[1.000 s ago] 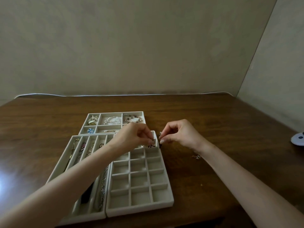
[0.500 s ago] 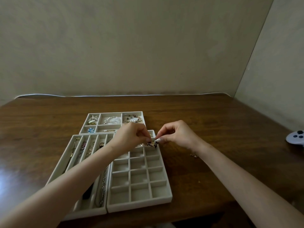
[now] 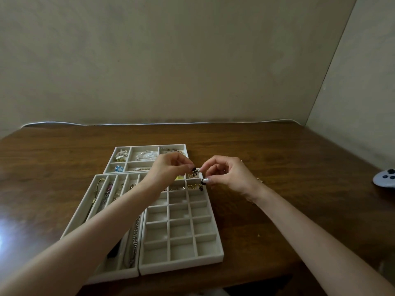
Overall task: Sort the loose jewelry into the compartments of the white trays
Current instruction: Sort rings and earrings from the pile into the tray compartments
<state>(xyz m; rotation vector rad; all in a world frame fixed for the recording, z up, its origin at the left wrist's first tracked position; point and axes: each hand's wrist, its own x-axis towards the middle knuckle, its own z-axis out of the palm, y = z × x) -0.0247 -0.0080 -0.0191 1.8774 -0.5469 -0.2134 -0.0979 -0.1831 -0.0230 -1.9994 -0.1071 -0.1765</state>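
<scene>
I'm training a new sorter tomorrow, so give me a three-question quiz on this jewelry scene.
1. True or false: both hands lie flat on the table.
2. Which tray holds the long chain? A far tray; B slotted left tray; C grid tray.
3. What lies at the table's right edge?
Key: 1 false, the left hand pinches one dark piece, the right hand a second dark piece; 2 B; 3 a game controller.

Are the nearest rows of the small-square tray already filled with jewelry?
No: the near rows of the grid tray show only bare lining, and the jewelry in it lies only in its far rows.
</scene>
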